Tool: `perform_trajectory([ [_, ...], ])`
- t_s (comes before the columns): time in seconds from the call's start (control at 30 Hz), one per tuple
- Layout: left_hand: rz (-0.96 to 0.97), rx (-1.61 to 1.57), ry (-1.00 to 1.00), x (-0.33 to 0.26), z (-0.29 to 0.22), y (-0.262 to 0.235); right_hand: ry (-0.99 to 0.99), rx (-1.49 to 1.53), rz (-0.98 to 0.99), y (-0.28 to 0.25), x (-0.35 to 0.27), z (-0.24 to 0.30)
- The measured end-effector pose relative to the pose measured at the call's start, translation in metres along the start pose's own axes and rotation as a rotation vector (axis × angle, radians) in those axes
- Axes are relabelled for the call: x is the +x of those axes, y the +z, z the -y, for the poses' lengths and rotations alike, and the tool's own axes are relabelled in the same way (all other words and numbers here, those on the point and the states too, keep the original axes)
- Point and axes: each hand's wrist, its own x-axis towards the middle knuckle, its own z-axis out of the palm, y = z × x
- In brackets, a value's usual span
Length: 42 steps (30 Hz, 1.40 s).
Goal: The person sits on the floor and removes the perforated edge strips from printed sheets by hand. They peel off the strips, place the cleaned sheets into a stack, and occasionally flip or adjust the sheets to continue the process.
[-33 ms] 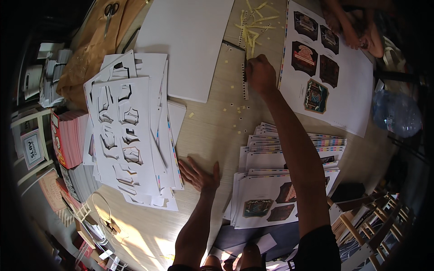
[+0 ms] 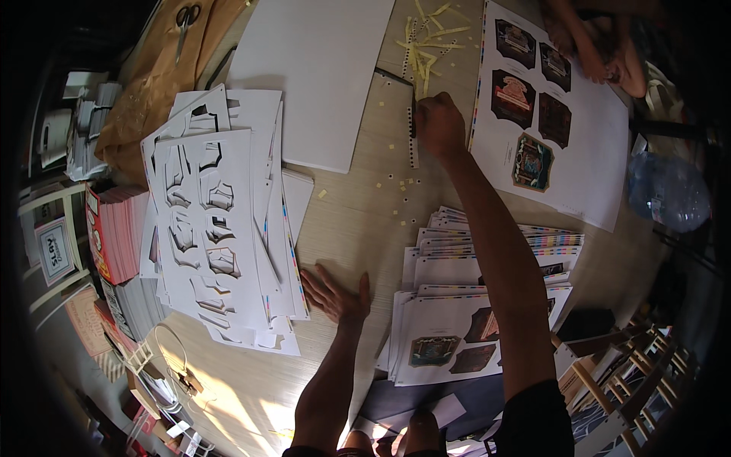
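My left hand (image 2: 337,299) lies flat on the table with its fingers spread, beside the stack of cut-out sheets (image 2: 263,175). It holds nothing. Farther off, my right hand (image 2: 440,126) is closed, knuckles up, against a narrow strip with a row of black marks (image 2: 413,156). What its fingers grip, if anything, is hidden. Thin yellow strips (image 2: 426,53) lie in a loose heap just beyond that hand. Small yellow and black-dotted bits (image 2: 401,190) are scattered nearer to me. Under my right forearm are stacked printed sheets (image 2: 434,312) with dark label-shaped pictures.
A printed sheet (image 2: 563,167) lies at the right, with another person's hands (image 2: 598,68) at its far edge. White blank board (image 2: 312,84) covers the back left. Scissors (image 2: 185,27) rest on brown paper (image 2: 145,103). A clear plastic bottle (image 2: 668,190) stands at far right.
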Motion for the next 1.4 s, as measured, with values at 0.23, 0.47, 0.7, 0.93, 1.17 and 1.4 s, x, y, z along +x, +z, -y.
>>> perform_trajectory([
  [0.23,-0.006,0.005,0.002,0.0,-0.001,0.001,0.666,1.196,-0.089,-0.006,0.002,-0.034],
  [0.47,0.024,0.006,-0.023,-0.001,-0.002,0.001,0.696,1.604,-0.257,-0.032,-0.009,-0.046],
  [0.7,-0.035,-0.002,0.017,-0.001,-0.001,0.003,0.394,1.726,-0.261,-0.079,-0.006,-0.031],
  [0.93,-0.027,0.005,0.007,-0.003,0.0,0.007,0.053,1.741,-0.246,-0.119,-0.003,-0.023],
  [1.17,-0.017,0.005,-0.01,-0.003,0.0,0.007,0.629,1.567,-0.071,-0.121,-0.009,-0.004],
  [1.4,-0.025,0.013,-0.001,-0.002,0.001,0.009,0.631,0.627,0.079,-0.058,-0.004,-0.026],
])
